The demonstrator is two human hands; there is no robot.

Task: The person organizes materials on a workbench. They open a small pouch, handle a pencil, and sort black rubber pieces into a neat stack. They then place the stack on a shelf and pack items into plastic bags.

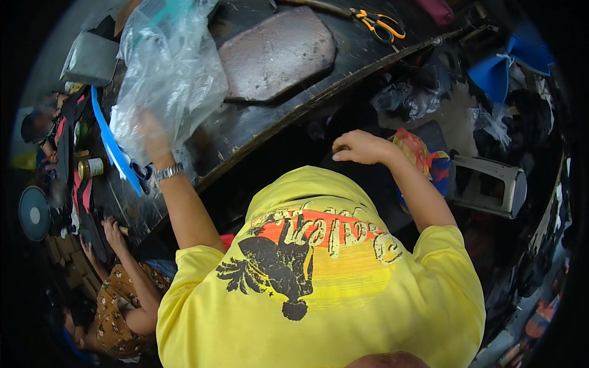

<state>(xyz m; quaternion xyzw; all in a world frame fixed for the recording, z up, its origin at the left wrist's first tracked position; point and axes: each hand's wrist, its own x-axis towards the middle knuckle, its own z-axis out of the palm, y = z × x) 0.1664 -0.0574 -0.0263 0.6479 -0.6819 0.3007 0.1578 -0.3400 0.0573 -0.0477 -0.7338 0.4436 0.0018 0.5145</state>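
Note:
My left hand (154,136), with a metal watch (168,172) on the wrist, reaches into or behind a large clear plastic bag (178,73) on the dark worktable. Its fingers are blurred and veiled by the film, so their grip cannot be made out. Beside the bag, a heavy flat slab (279,54) with cut corners lies on the tabletop. Just left of that hand is a curved blue strip (111,144). My right hand (362,148) hovers off the table's front edge, fingers loosely bent and a gap at the thumb, holding nothing visible.
Orange-and-black-handled scissors (381,26) lie at the table's far side. A small jar (91,168) stands to the left, near a co-worker's hand (112,234). A stool-like metal frame (491,185) and colourful cloth (412,150) are at the right, with plastic scraps (423,101) beyond.

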